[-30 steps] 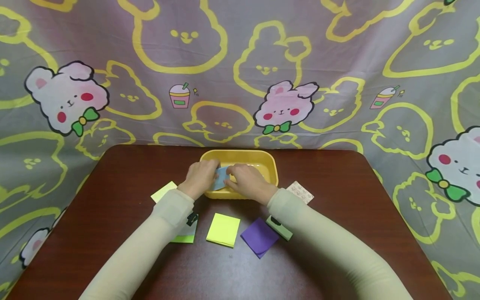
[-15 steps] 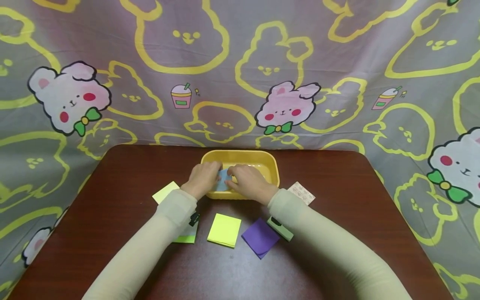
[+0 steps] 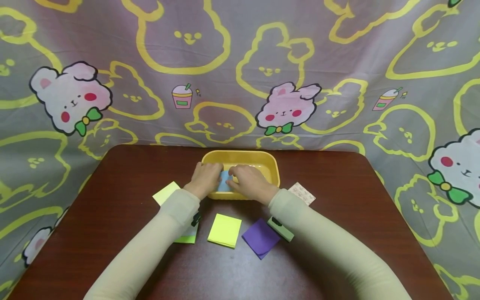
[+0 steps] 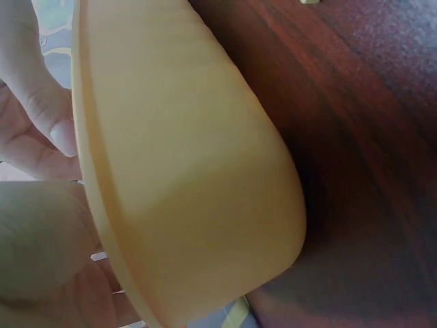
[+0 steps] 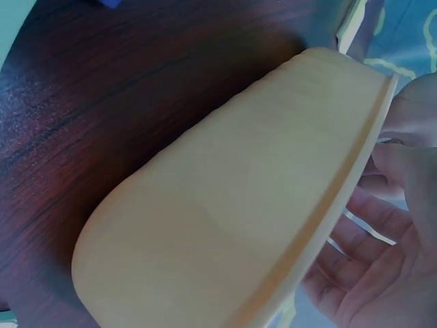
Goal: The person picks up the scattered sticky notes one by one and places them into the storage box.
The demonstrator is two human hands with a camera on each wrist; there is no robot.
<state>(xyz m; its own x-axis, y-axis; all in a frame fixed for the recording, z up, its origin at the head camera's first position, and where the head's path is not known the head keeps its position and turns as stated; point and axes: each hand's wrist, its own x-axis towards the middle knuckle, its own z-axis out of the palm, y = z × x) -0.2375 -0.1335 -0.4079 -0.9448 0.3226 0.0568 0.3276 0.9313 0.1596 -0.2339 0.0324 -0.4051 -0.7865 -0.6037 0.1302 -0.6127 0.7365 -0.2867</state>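
Observation:
A blue sticky note pad (image 3: 225, 182) lies low in the left part of a yellow plastic basin (image 3: 267, 160), between the two hands. My left hand (image 3: 204, 179) reaches over the near left rim and grips the pad's left edge. The right hand (image 3: 250, 181) comes over the front rim, with curled fingers and thumb at the pad's right edge. Both wrist views are mostly filled by the basin's outer wall (image 4: 184, 157). Behind its rim in the right wrist view, the right hand's fingers (image 5: 355, 239) show, but the pad is hidden there.
On the brown table (image 3: 322, 266) lie a pale yellow pad (image 3: 166, 192), a partly covered green pad (image 3: 186, 238), a bright yellow pad (image 3: 224, 230), a purple pad (image 3: 261, 238), a green block-like piece (image 3: 281, 230) and a patterned pad (image 3: 301, 193). A printed curtain (image 3: 225, 83) hangs behind.
The blue pad has gone from slanted to straighter and lower inside the basin. My left hand has shifted slightly right and down; the right hand has barely moved.

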